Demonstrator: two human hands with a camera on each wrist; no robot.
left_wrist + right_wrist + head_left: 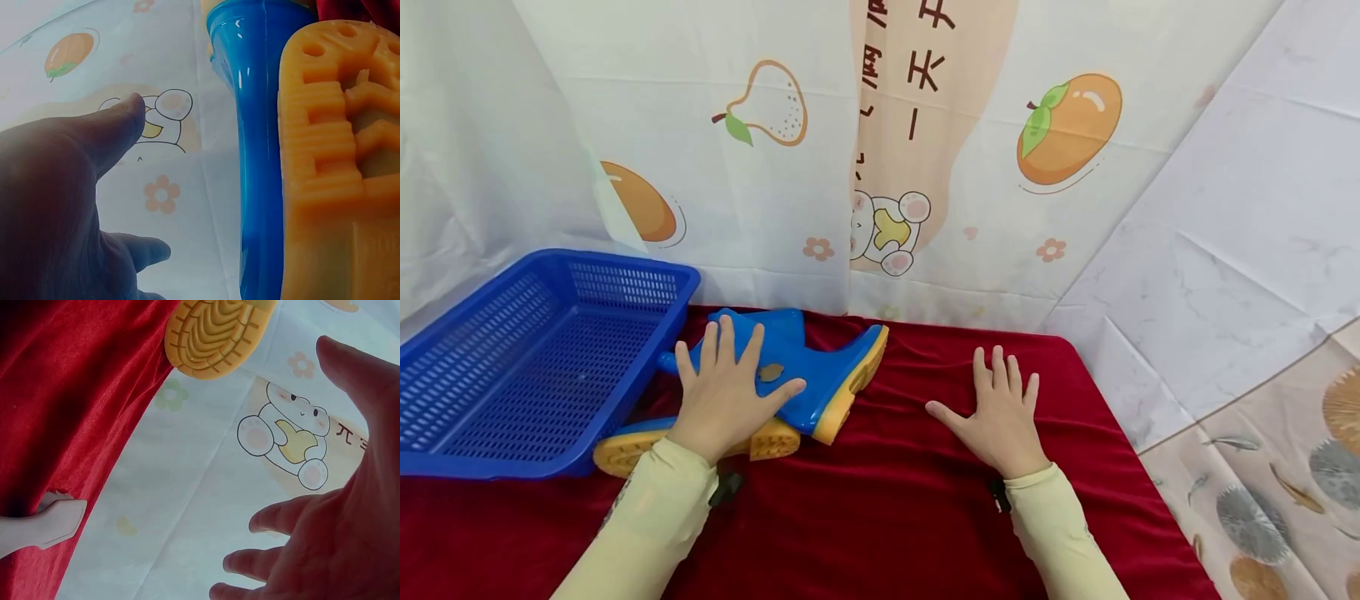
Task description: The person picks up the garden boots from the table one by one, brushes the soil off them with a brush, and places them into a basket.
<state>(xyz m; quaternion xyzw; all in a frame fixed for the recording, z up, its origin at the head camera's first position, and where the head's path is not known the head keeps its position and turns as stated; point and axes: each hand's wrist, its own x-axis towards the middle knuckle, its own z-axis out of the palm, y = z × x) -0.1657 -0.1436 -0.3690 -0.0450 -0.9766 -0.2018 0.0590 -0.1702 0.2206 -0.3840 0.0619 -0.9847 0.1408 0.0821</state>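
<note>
I see both hands spread and gripping nothing: the left hand (pixel 724 404) over two blue rain boots (pixel 820 375) lying just right of the blue basket (pixel 587 358), the right hand (pixel 1000 417) well apart on the right. I'd curl the fingers fully round one boot's shaft, keeping the other from sliding.
</note>
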